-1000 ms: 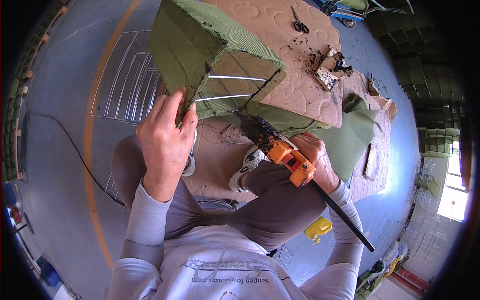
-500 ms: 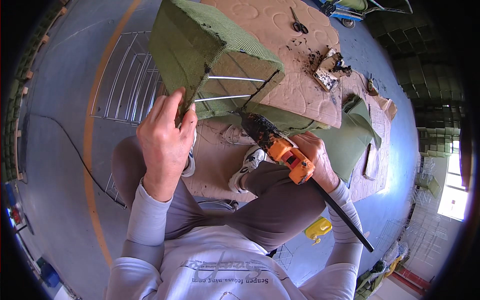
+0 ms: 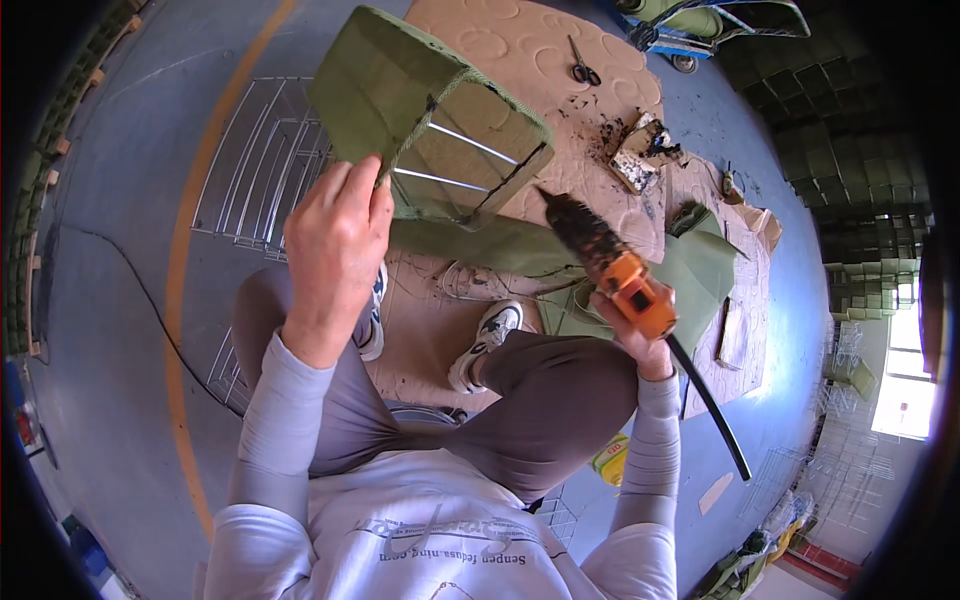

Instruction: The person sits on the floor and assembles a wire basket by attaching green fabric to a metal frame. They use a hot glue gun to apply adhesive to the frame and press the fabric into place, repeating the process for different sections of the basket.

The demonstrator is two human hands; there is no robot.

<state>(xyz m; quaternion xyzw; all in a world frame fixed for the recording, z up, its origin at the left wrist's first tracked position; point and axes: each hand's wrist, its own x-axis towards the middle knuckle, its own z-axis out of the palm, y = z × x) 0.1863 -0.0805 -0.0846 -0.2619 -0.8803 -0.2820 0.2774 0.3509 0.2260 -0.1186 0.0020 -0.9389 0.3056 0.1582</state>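
My left hand (image 3: 333,245) pinches the near left edge of a box-shaped wire frame covered in green mesh fabric (image 3: 385,85), which is tilted with its open side toward me. Two bare metal wires cross the opening, and dark glue marks its edges. My right hand (image 3: 638,345) is closed around an orange hot glue gun (image 3: 640,298). Black residue coats the gun's front, and its pointed tip is apart from the frame's near right corner. A long black glue stick (image 3: 712,410) sticks out of its back.
Brown cardboard (image 3: 500,45) lies ahead, bearing scissors (image 3: 583,70) and a glue-smeared block (image 3: 635,160). Green fabric pieces (image 3: 690,270) lie at right. A wire frame (image 3: 255,170) stands on the floor at left, with a dark cable (image 3: 150,295) nearby. A yellow object (image 3: 610,462) lies beside my right arm.
The glue gun has moved right and away from the frame's edge, its tip now apart from it. The fabric-covered frame has shifted slightly, still in my left hand.
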